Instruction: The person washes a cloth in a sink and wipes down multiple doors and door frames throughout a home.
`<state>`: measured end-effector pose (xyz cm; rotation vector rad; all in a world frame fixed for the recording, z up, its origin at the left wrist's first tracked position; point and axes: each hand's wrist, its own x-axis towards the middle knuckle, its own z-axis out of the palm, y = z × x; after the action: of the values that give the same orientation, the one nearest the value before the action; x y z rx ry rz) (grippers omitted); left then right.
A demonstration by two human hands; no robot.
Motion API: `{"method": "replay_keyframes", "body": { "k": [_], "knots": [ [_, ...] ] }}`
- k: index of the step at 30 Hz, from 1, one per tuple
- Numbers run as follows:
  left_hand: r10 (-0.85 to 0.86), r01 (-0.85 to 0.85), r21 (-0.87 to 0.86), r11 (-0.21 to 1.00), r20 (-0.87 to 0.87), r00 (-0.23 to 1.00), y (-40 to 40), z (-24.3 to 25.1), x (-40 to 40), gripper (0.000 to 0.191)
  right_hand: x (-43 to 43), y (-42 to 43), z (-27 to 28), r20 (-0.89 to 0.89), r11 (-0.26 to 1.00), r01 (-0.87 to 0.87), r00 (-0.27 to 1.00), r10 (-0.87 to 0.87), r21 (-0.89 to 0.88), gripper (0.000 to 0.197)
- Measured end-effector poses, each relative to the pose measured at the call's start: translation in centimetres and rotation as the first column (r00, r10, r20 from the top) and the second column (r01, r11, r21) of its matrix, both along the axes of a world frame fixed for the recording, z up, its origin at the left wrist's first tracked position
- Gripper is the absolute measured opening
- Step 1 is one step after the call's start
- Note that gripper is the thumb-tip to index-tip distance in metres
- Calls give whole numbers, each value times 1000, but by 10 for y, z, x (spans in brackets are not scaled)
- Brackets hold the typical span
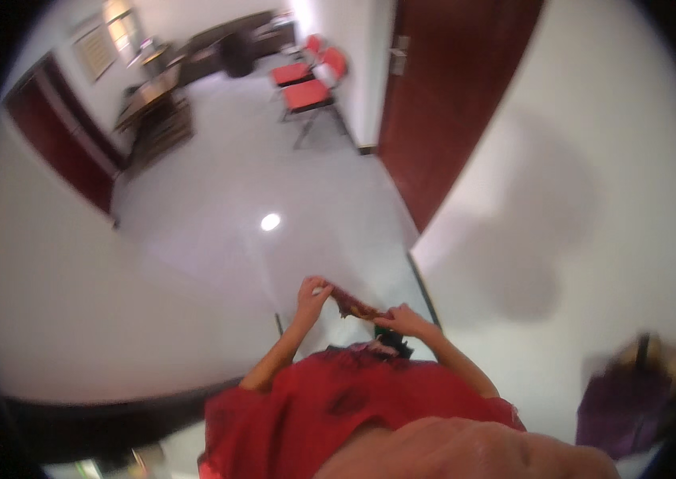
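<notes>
A strip of dark red cloth with yellowish patterning is stretched between my two hands, in front of my body. My left hand pinches its upper end between thumb and fingers. At the lower end my right hand grips the cloth near the yellowish part. The strip slants down from left to right, and its lower edge looks ragged or folded. Below my hands is the red garment that I wear, with dark marks on it. Something dark hangs just under my right hand, too blurred to name.
A pale shiny floor stretches ahead between white walls. Red folding chairs stand by the right wall, near a brown door. On the left are a wooden table and a dark red door. Purple cloth hangs at right.
</notes>
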<state>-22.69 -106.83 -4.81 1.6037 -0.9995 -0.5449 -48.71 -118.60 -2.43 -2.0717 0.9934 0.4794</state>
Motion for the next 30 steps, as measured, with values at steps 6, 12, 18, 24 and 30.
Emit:
{"method": "replay_keyframes", "body": {
  "k": [6,12,18,24,30],
  "knots": [
    [151,-154,-83,985,-34,988,-93,71,-17,14,28,-121,36,3,952,-196,979,202,-236,59],
    [331,-308,-135,942,209,920,-143,107,5,10,68,-232,21,452,831,-514,703,550,-212,38],
    [521,-506,-127,853,146,841,-175,97,71,15,134,-291,39,503,640,-366,864,-38,676,41],
    [640,-639,-45,768,111,761,-214,80,139,27,215,-330,24,481,639,-271,859,-177,720,38],
    [696,-713,17,701,-233,679,-270,42,231,28,338,-361,41,308,420,-90,816,-489,903,42]
  ]
}}
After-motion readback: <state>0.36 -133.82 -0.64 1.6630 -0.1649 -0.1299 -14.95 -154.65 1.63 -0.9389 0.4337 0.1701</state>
